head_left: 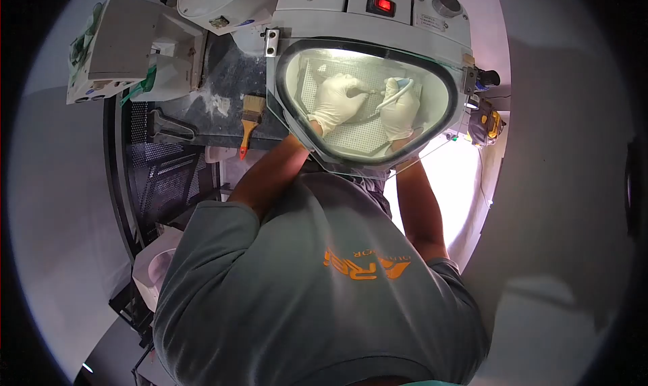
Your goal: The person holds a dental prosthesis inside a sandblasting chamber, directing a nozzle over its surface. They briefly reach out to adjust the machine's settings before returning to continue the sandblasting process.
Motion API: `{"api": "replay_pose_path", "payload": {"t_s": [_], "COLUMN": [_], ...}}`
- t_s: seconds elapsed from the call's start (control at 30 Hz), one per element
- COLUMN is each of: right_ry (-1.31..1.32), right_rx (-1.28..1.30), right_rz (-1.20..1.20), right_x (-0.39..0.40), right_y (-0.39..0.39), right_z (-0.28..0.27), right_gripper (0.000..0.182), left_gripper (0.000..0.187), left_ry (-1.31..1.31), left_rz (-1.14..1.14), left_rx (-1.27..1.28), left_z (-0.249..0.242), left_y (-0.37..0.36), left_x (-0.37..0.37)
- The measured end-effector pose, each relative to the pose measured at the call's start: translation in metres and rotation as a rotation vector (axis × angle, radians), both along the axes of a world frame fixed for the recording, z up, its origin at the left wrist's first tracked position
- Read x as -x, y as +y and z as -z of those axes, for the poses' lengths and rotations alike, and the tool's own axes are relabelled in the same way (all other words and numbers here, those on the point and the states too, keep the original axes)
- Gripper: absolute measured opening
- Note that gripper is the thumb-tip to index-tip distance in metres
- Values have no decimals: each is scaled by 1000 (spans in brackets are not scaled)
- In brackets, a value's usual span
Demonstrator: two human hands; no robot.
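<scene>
Both of my hands are inside a lit cabinet, seen through its clear window with a black rim (365, 160). White gloves cover them. My left hand (339, 100) is on the left side, its fingers closed in a pinch on something too small to make out. On the right, my right hand (400, 109) is wrapped round a pen-like handpiece (395, 96), whose tip points left toward my left fingertips. Beneath the hands lies a white perforated grid (356, 138).
A brush (250, 119) with a wooden handle lies on the dark, dusty worktop (229, 69) at the left. Further left stands a white machine (121, 45). A red lit switch (383, 5) tops the cabinet. A yellow and black tool (487, 124) is at the right.
</scene>
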State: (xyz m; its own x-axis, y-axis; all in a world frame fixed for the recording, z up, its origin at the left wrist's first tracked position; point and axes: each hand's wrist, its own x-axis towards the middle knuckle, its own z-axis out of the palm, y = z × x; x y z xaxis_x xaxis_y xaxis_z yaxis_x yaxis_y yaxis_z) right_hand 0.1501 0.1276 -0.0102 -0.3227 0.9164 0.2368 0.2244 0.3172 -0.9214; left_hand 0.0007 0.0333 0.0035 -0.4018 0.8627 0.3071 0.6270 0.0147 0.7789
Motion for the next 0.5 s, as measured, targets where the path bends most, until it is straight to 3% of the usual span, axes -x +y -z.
{"api": "replay_pose_path", "payload": {"t_s": [0.33, 0.47, 0.5], "right_ry": [-9, -51, -39], "right_rx": [15, -34, 13], "right_rz": [-22, -71, -70], "right_x": [-3, -5, -5], "right_y": [-2, -2, -3], "right_z": [-1, -3, -4], "right_gripper": [23, 17, 16], "left_gripper": [11, 26, 30], "left_ry": [-32, -238, -184], "left_rz": [-21, -30, -9], "left_rx": [7, 107, 84], "left_z": [-4, -2, -2], "left_y": [0, 0, 0], "left_x": [0, -3, -1]}}
